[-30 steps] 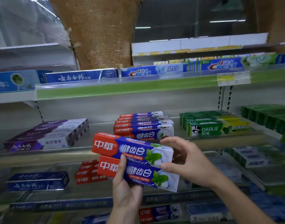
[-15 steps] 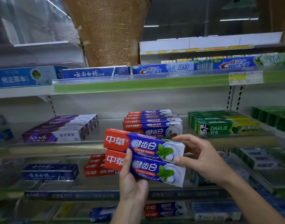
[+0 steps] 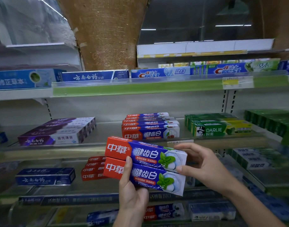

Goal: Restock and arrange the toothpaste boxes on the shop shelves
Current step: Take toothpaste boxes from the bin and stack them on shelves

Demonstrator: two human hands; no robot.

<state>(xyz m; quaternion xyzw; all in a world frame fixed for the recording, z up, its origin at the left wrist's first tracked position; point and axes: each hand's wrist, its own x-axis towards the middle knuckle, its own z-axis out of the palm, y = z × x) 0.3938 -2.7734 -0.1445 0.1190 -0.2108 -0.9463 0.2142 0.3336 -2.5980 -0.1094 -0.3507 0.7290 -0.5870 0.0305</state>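
Two long red-and-blue cardboard toothpaste boxes (image 3: 147,153) are held stacked just before the middle shelf's pale front rail (image 3: 58,151). The left hand (image 3: 134,194) grips them from beneath, thumb across the fronts; the right hand (image 3: 206,166) pinches the right end

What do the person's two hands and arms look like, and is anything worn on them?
Both are bare. The left hand and the right hand show no glove, ring or bracelet. The left forearm and the right forearm carry no sleeve and no watch, as far as the picture shows them.
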